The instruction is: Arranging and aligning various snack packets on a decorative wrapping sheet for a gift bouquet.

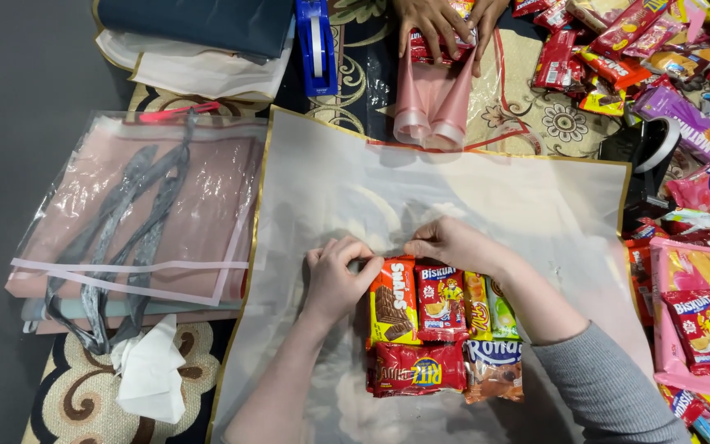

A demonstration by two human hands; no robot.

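At six o'clock, a cluster of snack packets lies on a large translucent white wrapping sheet with a gold edge [306,181]: I count six, though one may hide beneath. They include a red crinkly cracker packet [417,368], a brown biscuit packet [493,370] and a yellow-and-red wafer packet [394,302]. The left hand [334,279] and right hand [452,243] pinch the cluster's top edge, fingers closed narrowly on it. The loose packets could slide apart if the grip slips. At twelve o'clock, another person's two hands [441,25] press packets above two pink rolled cones [435,111].
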